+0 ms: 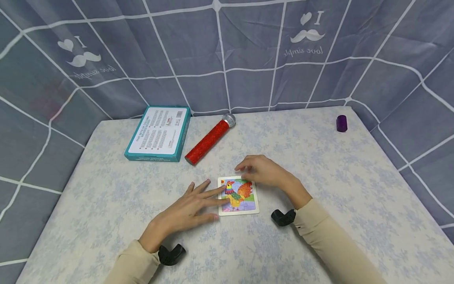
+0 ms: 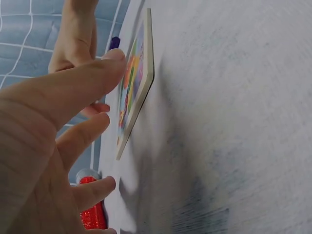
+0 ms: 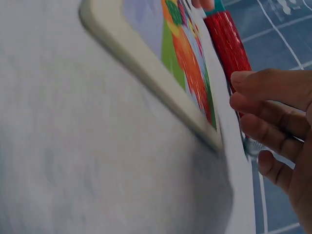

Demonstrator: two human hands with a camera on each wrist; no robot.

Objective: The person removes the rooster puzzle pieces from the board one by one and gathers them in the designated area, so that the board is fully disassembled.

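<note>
A small jigsaw puzzle (image 1: 247, 206) with a colourful rooster picture in a pale frame lies flat on the table. My left hand (image 1: 184, 211) reaches over its left side, fingers straight and spread, with two fingertips overlapping the picture. In the left wrist view, the thumb (image 2: 109, 68) is beside the frame's edge. At the top right corner of the puzzle hovers my right hand (image 1: 266, 170), its fingers loosely bent. The right wrist view shows nothing between those fingers (image 3: 265, 90), apart from the puzzle's frame (image 3: 146, 80).
Behind the puzzle lies a red glittery toy microphone (image 1: 209, 141) with a silver head. A teal and white box (image 1: 157, 132) rests at the back left. Far off at the back right stands a small purple cylinder (image 1: 341, 123). A grey checked curtain (image 1: 248, 88) borders the table.
</note>
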